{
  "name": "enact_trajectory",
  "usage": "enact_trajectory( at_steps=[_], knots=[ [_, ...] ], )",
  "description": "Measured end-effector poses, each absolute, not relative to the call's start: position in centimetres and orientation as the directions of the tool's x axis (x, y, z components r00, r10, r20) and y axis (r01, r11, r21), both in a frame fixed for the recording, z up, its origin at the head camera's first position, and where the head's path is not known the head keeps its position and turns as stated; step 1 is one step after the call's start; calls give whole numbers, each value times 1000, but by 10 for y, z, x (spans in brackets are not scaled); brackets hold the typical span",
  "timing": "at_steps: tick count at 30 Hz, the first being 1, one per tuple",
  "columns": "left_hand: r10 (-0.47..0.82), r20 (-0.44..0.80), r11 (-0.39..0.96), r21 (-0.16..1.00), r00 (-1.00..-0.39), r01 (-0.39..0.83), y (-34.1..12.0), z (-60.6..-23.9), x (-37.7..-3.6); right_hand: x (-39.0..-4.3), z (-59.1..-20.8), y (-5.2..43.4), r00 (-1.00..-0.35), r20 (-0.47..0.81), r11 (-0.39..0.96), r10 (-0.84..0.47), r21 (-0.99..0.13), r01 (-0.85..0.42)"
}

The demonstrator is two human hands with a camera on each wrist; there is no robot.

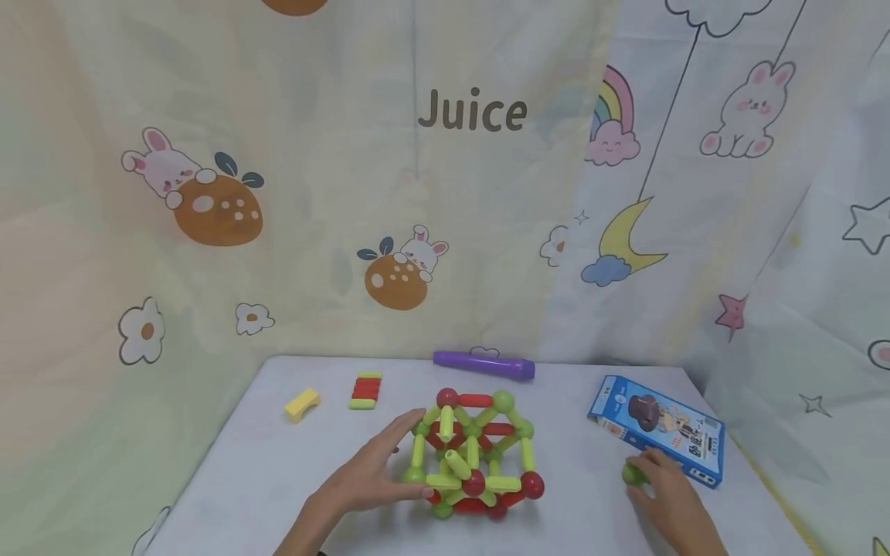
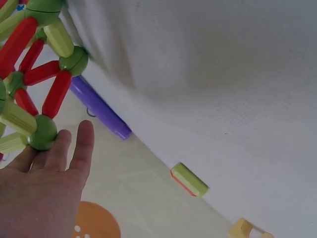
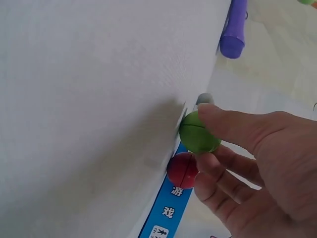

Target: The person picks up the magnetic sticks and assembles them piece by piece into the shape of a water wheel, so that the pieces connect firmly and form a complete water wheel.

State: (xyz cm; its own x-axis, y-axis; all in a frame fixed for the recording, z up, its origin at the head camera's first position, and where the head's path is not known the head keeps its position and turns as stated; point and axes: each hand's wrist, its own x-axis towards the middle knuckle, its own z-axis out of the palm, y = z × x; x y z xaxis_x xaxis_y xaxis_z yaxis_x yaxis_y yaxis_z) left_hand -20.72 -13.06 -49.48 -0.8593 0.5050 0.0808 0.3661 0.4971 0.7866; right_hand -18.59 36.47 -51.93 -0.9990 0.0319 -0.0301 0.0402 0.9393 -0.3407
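Observation:
A frame of green and red magnetic rods and balls [image 1: 473, 483] stands mid-table. My left hand [image 1: 378, 467] holds it at its left side, thumb at the front and fingers at the back. In the left wrist view, fingertips [image 2: 63, 141] touch a green ball [image 2: 43, 133] of the frame. My right hand [image 1: 669, 494] pinches a loose green ball [image 3: 198, 133] between thumb and fingers, low over the table at the right. Just beside those fingers is a red ball [image 3: 182, 170], against the blue box; the hand hides it in the head view.
The blue picture box [image 1: 670, 428] lies by the right hand. Toward the back edge is a purple tube [image 1: 484, 365]. At the left are a row of red and yellow-green rods [image 1: 366, 390] and a yellow arch block [image 1: 302, 405]. A printed curtain [image 1: 487, 193] hangs behind the table.

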Motion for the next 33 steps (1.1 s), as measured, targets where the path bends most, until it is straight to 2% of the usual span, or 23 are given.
enact_trajectory(
  at_steps=[7, 14, 22, 27, 33],
  knots=[
    [504, 78, 501, 785, -860, 364, -131, -494, -206, -187, -518, 359, -993, -117, 935, 7, -351, 48],
    [500, 48, 507, 793, -865, 337, -130, -490, -206, -172, -493, 331, -997, -62, 895, -35, -447, -3],
    [491, 40, 527, 782, -870, 333, -130, -489, -205, -152, -447, 270, -992, 10, 828, -124, -549, -109],
    [492, 36, 529, 781, -870, 332, -130, -488, -205, -137, -427, 225, -939, 169, 724, -300, -600, -339],
    [502, 58, 523, 775, -863, 356, -131, -488, -204, -133, -421, 171, -801, 464, 550, -378, -584, -598]
  ],
)
